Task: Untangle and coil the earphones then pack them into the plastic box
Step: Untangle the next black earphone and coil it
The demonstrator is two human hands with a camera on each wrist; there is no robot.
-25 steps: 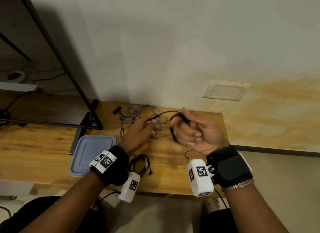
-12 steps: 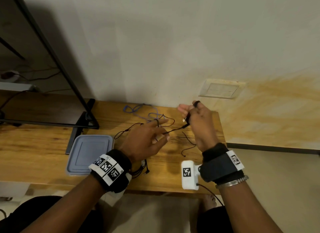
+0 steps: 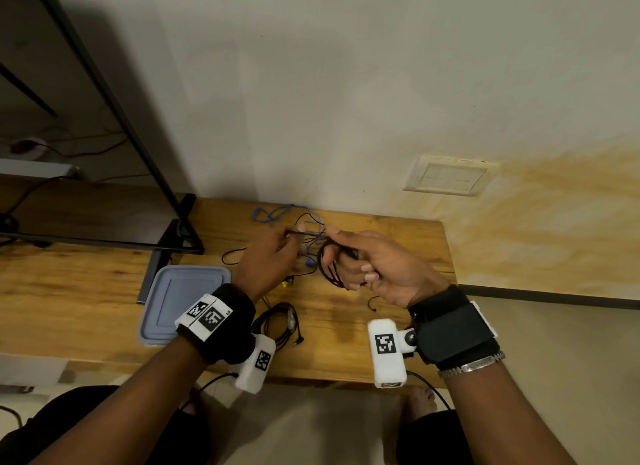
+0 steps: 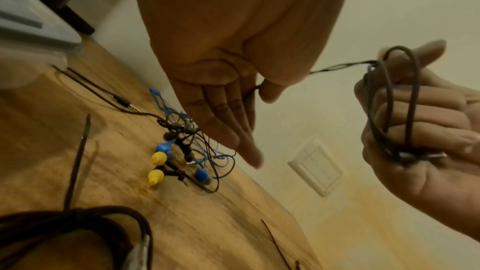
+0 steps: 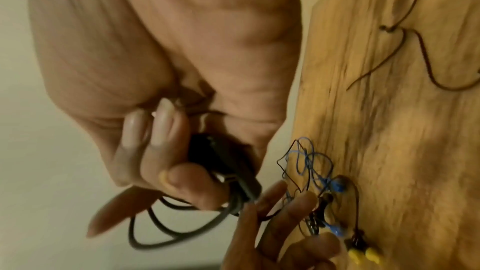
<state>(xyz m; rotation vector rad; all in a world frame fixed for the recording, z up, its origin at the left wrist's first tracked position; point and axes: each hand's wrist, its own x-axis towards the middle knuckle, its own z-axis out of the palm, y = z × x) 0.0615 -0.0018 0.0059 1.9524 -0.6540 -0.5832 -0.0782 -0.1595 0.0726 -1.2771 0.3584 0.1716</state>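
My right hand (image 3: 346, 269) holds a coil of black earphone cable (image 3: 327, 267) wound round its curled fingers (image 5: 166, 151) above the wooden table (image 3: 398, 243). The coil (image 4: 397, 110) shows clearly in the left wrist view. A taut length of cable runs from it to my left hand (image 3: 298, 234), whose thumb and forefinger pinch it (image 4: 255, 89). The plastic box (image 3: 183, 302), with its blue-grey lid on, lies left of my left wrist. A tangle of blue and black earphones (image 4: 187, 151) with yellow buds (image 4: 157, 159) lies under my hands.
Another coiled black earphone (image 3: 280, 322) lies near the table's front edge beside my left wrist. A black metal stand (image 3: 173, 229) rises at the back left. The wall with a switch plate (image 3: 446, 177) is right behind the table. A loose thin cord (image 3: 372, 303) lies under my right hand.
My right hand has turned back palm-up with the cable looped round its fingers. My left hand has slid toward the wall and now sits close to the right hand, still pinching the cable.
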